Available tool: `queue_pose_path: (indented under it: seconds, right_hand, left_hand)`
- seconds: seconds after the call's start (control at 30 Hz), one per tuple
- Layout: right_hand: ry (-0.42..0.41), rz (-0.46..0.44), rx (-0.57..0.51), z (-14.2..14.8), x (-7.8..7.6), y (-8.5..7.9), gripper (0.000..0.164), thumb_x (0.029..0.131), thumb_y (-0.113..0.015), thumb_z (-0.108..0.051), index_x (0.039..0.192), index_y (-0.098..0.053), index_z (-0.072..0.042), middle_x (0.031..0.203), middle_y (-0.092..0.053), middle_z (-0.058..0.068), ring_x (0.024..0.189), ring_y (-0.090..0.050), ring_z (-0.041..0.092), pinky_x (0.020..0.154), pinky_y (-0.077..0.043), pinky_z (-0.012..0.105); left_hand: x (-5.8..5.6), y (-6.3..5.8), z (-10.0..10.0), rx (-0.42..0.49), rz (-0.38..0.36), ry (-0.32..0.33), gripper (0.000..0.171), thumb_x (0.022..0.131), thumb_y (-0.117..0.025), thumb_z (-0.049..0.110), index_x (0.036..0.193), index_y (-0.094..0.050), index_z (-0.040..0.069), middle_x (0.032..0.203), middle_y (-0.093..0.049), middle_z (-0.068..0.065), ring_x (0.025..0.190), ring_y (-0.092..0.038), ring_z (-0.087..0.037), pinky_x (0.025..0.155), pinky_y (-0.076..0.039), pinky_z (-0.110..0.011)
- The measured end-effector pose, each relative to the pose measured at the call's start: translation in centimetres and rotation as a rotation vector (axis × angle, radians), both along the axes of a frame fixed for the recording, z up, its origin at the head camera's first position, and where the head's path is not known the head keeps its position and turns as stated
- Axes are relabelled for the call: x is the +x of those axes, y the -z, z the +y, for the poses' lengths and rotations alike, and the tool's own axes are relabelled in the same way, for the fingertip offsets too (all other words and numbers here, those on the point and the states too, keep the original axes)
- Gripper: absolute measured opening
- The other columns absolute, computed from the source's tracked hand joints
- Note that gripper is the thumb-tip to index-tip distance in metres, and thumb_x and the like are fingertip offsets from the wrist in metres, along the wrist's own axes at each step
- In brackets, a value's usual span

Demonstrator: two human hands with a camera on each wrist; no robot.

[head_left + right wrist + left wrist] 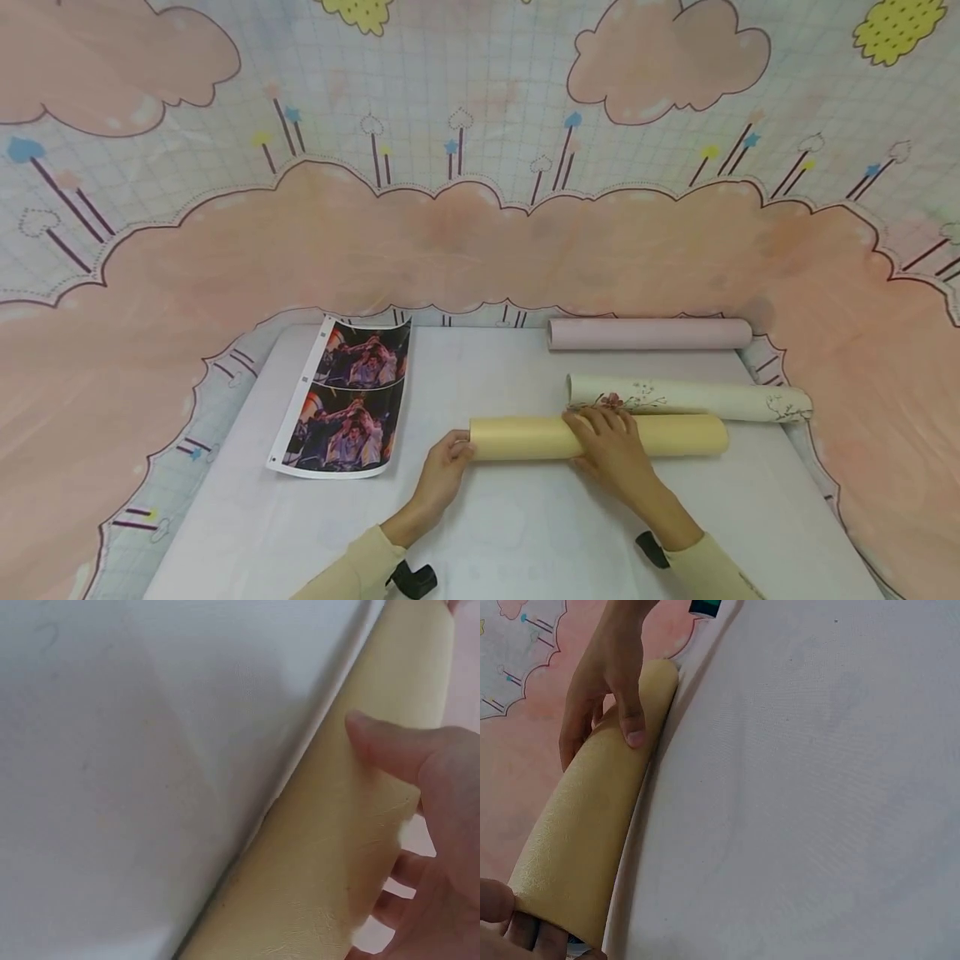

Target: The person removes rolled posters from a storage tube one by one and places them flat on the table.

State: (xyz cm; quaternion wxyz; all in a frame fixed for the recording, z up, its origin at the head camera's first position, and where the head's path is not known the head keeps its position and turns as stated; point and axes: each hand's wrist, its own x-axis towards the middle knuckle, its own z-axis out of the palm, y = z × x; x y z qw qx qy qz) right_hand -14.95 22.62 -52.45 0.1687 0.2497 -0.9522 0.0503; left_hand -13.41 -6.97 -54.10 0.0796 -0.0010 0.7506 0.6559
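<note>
A yellow roll of wallpaper-like sheet (517,439) lies crosswise on the white table. My left hand (438,471) holds its left end; in the left wrist view, fingers (549,939) reach inside the roll's open end while the thumb stays outside on the rim. Around the middle of the roll my right hand (615,446) grips from above. The right wrist view shows its thumb (382,746) on the near side of the roll and the other fingers on the far side. Just behind lies a pale roll with a floral print (697,402), partly hidden by the right fingertips.
A pink roll (648,334) lies along the back edge of the white table (510,533). To the left is a slightly curled printed sheet (345,425) with two similar pictures. Patterned cloth (465,242) with clouds surrounds the table. Black straps (412,579) hang at the wrists.
</note>
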Motion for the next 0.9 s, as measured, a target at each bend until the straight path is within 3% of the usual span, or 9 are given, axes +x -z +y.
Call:
queue_pose_path:
  seconds: [0.17, 0.4, 0.73, 0.9]
  right_hand:
    - [0.026, -0.061, 0.003, -0.5, -0.3, -0.2, 0.072, 0.072, -0.085, -0.042, 0.134, -0.056, -0.019, 0.126, -0.061, 0.011, 0.118, -0.055, 0.035, 0.102, -0.038, 0.061]
    - [-0.02, -0.094, -0.021, -1.6, -1.2, 0.1, 0.072, 0.072, -0.085, -0.046, 0.129, -0.057, -0.012, 0.122, -0.062, 0.011, 0.117, -0.056, 0.033, 0.101, -0.04, 0.057]
    - [0.006, -0.221, 0.014, -2.4, -2.0, 0.3, 0.077, 0.073, -0.079, -0.056, 0.135, -0.055, -0.016, 0.118, -0.058, 0.008, 0.112, -0.057, 0.031, 0.1, -0.043, 0.054]
    - [0.001, -0.219, 0.041, -2.5, -2.0, 0.4, 0.08, 0.075, -0.077, -0.057, 0.14, -0.052, -0.017, 0.123, -0.06, 0.008, 0.118, -0.057, 0.033, 0.098, -0.045, 0.054]
  left_hand:
    - [-0.4, 0.2, -0.1, -0.022, 0.003, 0.002, 0.023, 0.099, -0.052, 0.008, 0.119, -0.059, -0.001, 0.116, -0.071, -0.018, 0.11, -0.061, -0.018, 0.095, -0.046, -0.029]
    - [-0.9, 0.1, -0.4, -0.037, 0.001, 0.022, 0.026, 0.099, -0.052, 0.009, 0.121, -0.057, -0.003, 0.117, -0.07, -0.021, 0.114, -0.062, -0.027, 0.097, -0.048, -0.038]
    - [-1.5, 0.5, -0.5, -0.067, -0.025, -0.001, 0.024, 0.097, -0.053, 0.006, 0.117, -0.061, -0.005, 0.112, -0.07, -0.022, 0.102, -0.061, -0.018, 0.09, -0.045, -0.031]
    - [-1.8, 0.0, -0.6, -0.071, -0.053, 0.007, 0.031, 0.102, -0.046, 0.017, 0.123, -0.062, 0.0, 0.118, -0.068, -0.015, 0.11, -0.06, -0.022, 0.099, -0.046, -0.041]
